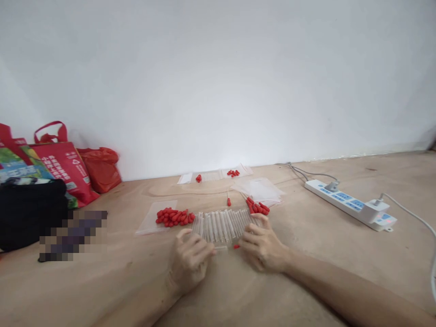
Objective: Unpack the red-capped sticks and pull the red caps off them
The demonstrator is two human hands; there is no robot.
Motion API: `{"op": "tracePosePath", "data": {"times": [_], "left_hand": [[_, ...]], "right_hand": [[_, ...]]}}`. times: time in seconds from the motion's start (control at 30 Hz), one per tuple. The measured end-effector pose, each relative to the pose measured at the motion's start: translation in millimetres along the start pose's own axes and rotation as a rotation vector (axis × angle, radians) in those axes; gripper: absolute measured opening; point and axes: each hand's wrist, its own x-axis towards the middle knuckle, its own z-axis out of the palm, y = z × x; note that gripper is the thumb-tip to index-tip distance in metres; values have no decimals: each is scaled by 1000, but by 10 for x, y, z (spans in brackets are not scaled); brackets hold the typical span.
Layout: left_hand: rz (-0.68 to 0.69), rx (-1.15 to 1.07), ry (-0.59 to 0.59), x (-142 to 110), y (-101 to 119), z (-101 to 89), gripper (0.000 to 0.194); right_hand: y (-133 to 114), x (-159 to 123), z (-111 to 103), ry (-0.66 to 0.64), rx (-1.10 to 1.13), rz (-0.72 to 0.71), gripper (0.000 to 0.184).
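Observation:
My left hand point(192, 261) is closed, with a clear glass tube point(221, 248) sticking out to the right from its fingertips. Opposite it, my right hand point(260, 243) is curled and pinches a small red rubber bulb point(236, 246), most of it hidden by the fingers. Tube and bulb face each other, a little apart. Just beyond both hands lies a row of clear glass dropper tubes point(221, 225), side by side. A pile of red rubber bulbs point(173, 217) sits left of the row. Droppers with red bulbs fitted point(258, 207) lie at its right end.
A single red-bulbed dropper point(229, 201) lies behind the row. Plastic bags point(260, 188) and another set of tubes point(213, 175) are near the wall. A white power strip point(350, 202) with cords is at right; shopping bags point(64, 165) and a black bag point(32, 213) stand left.

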Motion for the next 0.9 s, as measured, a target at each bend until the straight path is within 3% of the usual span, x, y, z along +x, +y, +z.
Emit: {"op": "tracePosePath", "data": {"times": [0.13,0.23,0.33,0.5,0.67,0.9], "left_hand": [[-97,62,3,-117,-203,14,20],[-205,38,-53,-190,-259,117,23],[-299,-1,-68,-205,-285,232,29],[-267,-38,-36,-80,-386,354,28],[-267,-67,-41,54,-401,394,18],[-226,-150,-73,33,-294,369,10]], "right_hand": [[217,-47,-42,124,98,302,17],[251,1,30,150,287,326,23],[265,24,117,167,327,376,28],[452,-51,138,246,234,548,26],[655,-120,66,305,174,815,18],[777,-184,59,176,34,957,26]]}}
